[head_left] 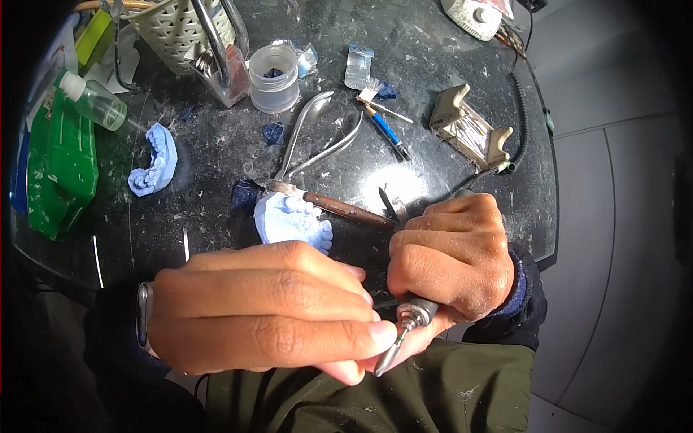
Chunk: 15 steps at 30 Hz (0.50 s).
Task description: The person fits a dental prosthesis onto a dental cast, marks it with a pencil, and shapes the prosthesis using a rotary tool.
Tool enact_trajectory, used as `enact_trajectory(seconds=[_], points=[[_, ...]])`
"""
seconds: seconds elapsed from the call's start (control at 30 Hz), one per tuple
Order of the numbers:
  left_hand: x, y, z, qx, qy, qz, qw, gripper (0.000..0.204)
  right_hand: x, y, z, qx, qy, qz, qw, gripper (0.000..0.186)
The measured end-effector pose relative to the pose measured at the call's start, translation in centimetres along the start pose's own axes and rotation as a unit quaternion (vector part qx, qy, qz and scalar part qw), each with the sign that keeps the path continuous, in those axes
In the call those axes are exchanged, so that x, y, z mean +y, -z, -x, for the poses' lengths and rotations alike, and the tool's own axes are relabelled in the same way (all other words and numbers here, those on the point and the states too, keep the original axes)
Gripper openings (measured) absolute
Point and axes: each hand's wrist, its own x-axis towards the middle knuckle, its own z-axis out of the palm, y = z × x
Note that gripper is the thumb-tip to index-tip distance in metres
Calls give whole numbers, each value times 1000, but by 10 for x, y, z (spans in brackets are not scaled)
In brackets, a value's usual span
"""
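Observation:
My right hand is closed around a dark rotary handpiece, whose metal collar shows below the fingers. From it a metal bur points down toward my lap. My left hand is closed, with the index fingertip right beside the bur's shank; whatever its fingers hold is hidden. Just beyond the left knuckles sits a light blue dental cast. A wooden-handled wax knife lies across behind that cast, its other end running toward my right hand.
Metal pliers, a blue pen-like tool and a clear jar lie farther back. At left are a second blue cast, a green container and a small bottle. A bur holder stands at right.

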Motion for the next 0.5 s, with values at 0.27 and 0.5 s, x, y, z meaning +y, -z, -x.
enact_trajectory(seconds=[0.27,0.5], points=[[-3,-1,-3,1,-28,-13,1000,20,2,-2,-1,18,37,22,999,50],[-8,-4,-2,5,-59,-18,998,16,1,0,1,23,53,55,997,44]])
